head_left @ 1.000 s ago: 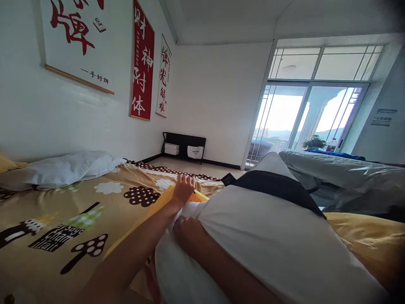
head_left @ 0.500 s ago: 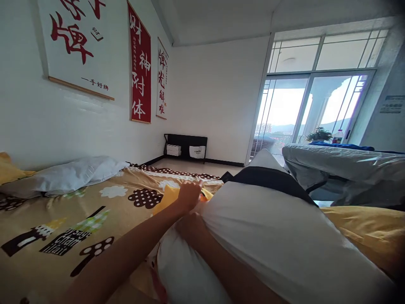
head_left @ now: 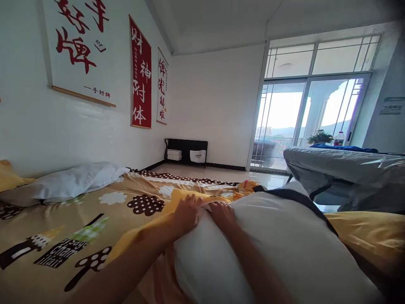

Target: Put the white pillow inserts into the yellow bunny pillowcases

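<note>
A plump white pillow-like bundle (head_left: 278,236) fills the lower right and has a dark band (head_left: 297,196) across its far end. Beside it, yellow printed cloth (head_left: 180,196) lies bunched at the middle of the bed. My left hand (head_left: 188,213) is closed at the edge where the yellow cloth meets the white bundle. Close on its right, my right hand (head_left: 223,215) has its fingers curled over the white fabric's edge. Both sets of fingertips point away from me, almost touching. What lies under the fingers is hidden.
A patterned bedsheet (head_left: 126,228) spreads to the left, with a white pillow (head_left: 79,181) by the wall. More yellow cloth (head_left: 370,230) lies at right, before a plastic-covered table (head_left: 344,162). A low black shelf (head_left: 186,145) stands at the far wall.
My left hand has come lower and lies beside my right hand, which has moved forward and right. The white bundle has shifted right and dropped; more yellow cloth shows at left.
</note>
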Motion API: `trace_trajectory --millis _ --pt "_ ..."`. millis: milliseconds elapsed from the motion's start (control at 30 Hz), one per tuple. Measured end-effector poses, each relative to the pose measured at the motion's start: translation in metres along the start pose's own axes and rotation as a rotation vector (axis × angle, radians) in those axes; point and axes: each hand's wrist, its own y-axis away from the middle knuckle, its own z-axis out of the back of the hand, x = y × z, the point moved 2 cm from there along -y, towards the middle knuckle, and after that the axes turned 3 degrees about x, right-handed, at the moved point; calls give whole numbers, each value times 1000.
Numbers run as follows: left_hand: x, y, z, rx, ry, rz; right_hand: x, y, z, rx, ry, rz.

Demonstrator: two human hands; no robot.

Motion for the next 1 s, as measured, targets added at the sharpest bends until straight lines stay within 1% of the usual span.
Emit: trace_trajectory --millis 33,100,167,233,267,300,367,400,433,467,500,533,600,633,667,767,900,1000 --pt "10 5 -8 20 29 59 -11 -1 1 -9 -3 -35" --pt "30 16 -26 117 129 158 -30 0 5 -17 -14 -90" --pt "46 25 -40 211 227 225 -39 13 9 -62 -33 -107" --pt "56 30 -47 243 261 260 -32 42 12 -191 -54 -48" --pt "58 30 -50 236 256 266 -24 63 11 -282 -57 23" --pt "58 30 -51 216 242 262 -14 86 9 -362 -53 134" --pt "54 31 -50 129 185 229 5 133 0 -463 19 429" --pt "49 32 -49 65 152 191 12 154 -7 -490 94 549" --pt "44 35 -47 4 124 134 14 171 -15 -530 167 619" --pt "39 39 -45 -39 106 54 14 183 -24 -563 236 648" --pt "33 45 -43 -48 102 -51 10 191 -32 -588 292 638" --pt "29 53 -41 -27 108 -171 5 194 -40 -606 330 609" --pt "24 68 -37 53 118 -384 -4 192 -53 -613 368 557" --pt "24 75 -36 88 114 -450 -7 188 -58 -603 368 543" --pt "27 79 -35 110 106 -486 -9 183 -60 -595 359 542" --pt "40 82 -33 129 77 -486 -5 161 -58 -560 303 579" --pt "58 71 -37 150 20 -422 -1 123 -44 -579 220 630" --pt "66 65 -44 95 -10 -321 -8 96 -33 -545 154 640"
